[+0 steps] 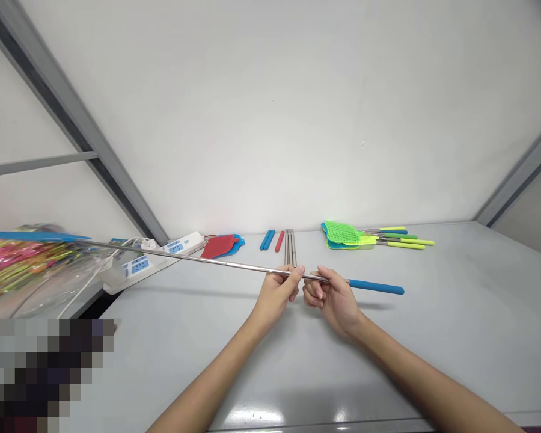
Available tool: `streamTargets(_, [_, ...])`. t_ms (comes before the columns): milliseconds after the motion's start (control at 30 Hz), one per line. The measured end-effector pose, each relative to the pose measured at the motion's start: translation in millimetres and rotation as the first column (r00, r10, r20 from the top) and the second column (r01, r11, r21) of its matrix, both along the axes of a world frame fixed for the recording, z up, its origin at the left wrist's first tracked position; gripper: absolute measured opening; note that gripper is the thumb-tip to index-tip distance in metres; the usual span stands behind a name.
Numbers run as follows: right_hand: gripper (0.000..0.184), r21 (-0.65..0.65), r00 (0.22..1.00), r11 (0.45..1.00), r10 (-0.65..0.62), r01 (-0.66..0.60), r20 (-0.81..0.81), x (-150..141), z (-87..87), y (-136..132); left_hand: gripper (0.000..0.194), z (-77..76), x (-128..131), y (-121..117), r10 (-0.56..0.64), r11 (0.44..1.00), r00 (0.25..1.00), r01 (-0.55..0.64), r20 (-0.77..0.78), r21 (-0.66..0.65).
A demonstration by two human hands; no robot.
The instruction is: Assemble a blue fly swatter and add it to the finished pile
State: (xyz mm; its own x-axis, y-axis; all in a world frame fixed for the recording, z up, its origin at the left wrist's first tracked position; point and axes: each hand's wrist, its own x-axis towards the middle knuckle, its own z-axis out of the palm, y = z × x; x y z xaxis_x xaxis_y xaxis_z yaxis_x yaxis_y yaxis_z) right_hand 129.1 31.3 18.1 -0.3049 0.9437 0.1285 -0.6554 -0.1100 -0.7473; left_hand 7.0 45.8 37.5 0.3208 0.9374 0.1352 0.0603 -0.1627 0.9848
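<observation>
A long fly swatter (234, 263) with a thin metal telescopic rod crosses the view above the table, its blue grip at the right and its blue head at the far left, seen edge-on. My left hand (277, 294) pinches the rod between thumb and fingers. Close beside it, my right hand (331, 294) is closed on the rod just left of the blue grip. Behind my left hand lie several bare metal rods (289, 246), their near ends partly hidden. Two blue grips (267, 240) and a red grip (279, 241) rest to their left.
Red and blue swatter heads (220, 245) lie at the back left by white power strips (137, 264). Green, yellow and blue fly swatters (347, 234) are piled at the back right. Plastic-wrapped colourful items (31, 258) fill the far left. A wall (270, 120) stands behind the grey table (455, 313).
</observation>
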Motion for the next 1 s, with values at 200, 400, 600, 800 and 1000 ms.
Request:
streamTargets(200, [0.044,0.026,0.999,1.000,-0.013,0.012,0.034,1.1,-2.5,-0.3,0.038,1.2,3.4,0.4,-0.028,1.000,0.999,0.028,0.015,-0.012])
streamTargets(400, [0.042,0.066,0.996,0.997,0.022,-0.028,0.089,0.9,-4.4,0.0,0.039,2.2,3.9,-0.1,-0.071,0.996,0.995,0.074,0.070,-0.047])
streamTargets(600, [0.042,0.064,0.993,0.995,0.065,-0.072,0.103,2.5,-0.7,-0.5,0.038,0.2,4.0,0.4,-0.128,0.990,0.988,0.132,0.084,-0.044])
streamTargets(800, [0.041,0.076,0.992,0.995,0.057,-0.066,0.116,3.0,-2.1,0.6,0.043,-3.7,3.2,2.0,-0.160,0.984,0.984,0.165,0.085,-0.062])
streamTargets(1000, [0.041,0.094,0.983,0.995,0.003,-0.021,0.183,3.3,1.8,-1.0,0.043,-1.5,1.7,1.9,-0.227,0.964,0.966,0.241,0.121,-0.113])
